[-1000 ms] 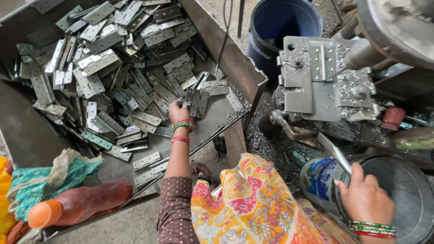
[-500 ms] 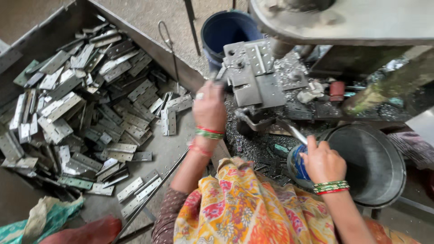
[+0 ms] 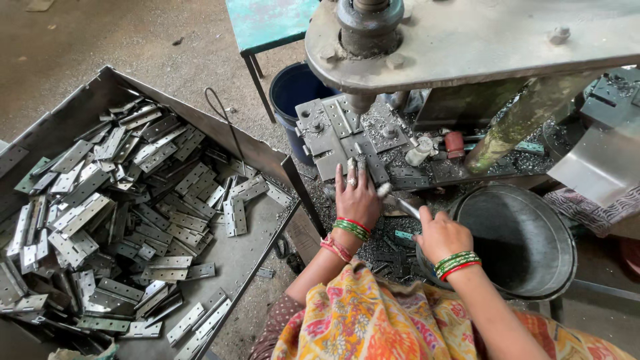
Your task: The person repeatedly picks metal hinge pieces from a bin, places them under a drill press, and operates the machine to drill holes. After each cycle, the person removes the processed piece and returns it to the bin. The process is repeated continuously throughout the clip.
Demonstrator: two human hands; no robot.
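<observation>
Since a second ago: left hand has left the hinge tray and now lies on the grey die plate under the press ram, fingers together and pressed flat on a hinge leaf it seems to be seating; the leaf is mostly hidden under the fingertips

Right hand has come up from the blue tin to beside the left, closed around a thin metal rod whose tip points at the die

Read: a blank looks moved from tray to press, loading step under way

Packages, labels: none legible. Dark blue bucket behind the die; round grey metal basin at right; teal tabletop at top
</observation>
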